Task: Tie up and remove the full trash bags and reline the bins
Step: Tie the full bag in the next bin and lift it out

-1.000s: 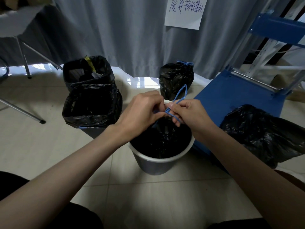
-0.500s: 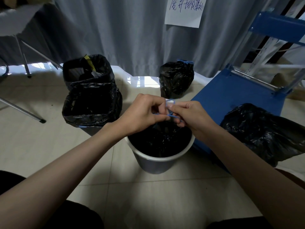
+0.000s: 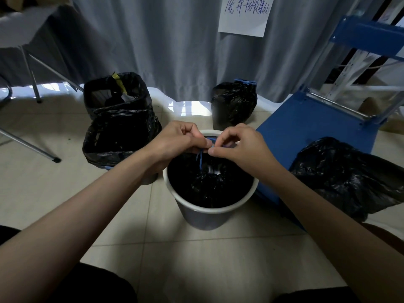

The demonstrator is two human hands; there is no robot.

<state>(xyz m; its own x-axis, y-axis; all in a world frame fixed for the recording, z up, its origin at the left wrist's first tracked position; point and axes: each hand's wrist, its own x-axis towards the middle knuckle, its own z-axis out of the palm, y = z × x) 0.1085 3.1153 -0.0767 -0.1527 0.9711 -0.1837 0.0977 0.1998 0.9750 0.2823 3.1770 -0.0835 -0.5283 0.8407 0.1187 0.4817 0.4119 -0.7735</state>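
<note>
Take the white bin [image 3: 209,212] in front of you as the landmark. Well to its left stand two bins lined in black: the far lined bin [image 3: 114,92] is open with scraps showing inside, and the near lined bin [image 3: 122,136] sits just in front of it. Neither is tied yet.

Directly above the white bin's far rim, your left hand [image 3: 175,142] has its grip clenched on the blue drawstring [image 3: 200,157], and your right hand [image 3: 240,147] pinches the same string from the other side, fingertips almost touching. The string runs down to the gathered neck of the black bag [image 3: 207,182], which sits inside the white bin with its mouth bunched shut.

Behind the white bin, to the right, a tied bag [image 3: 234,103] stands on the floor. Right of the bin lies a blue cart [image 3: 306,130] with a loose black bag [image 3: 349,176] draped over its near end.

The risk now is the knot itself: if either pinch slips while you cinch, the loop likely opens and the neck slackens. Pull too sharply and the thin string could snap or tear through its hem, or lift the light bin and tip it.
</note>
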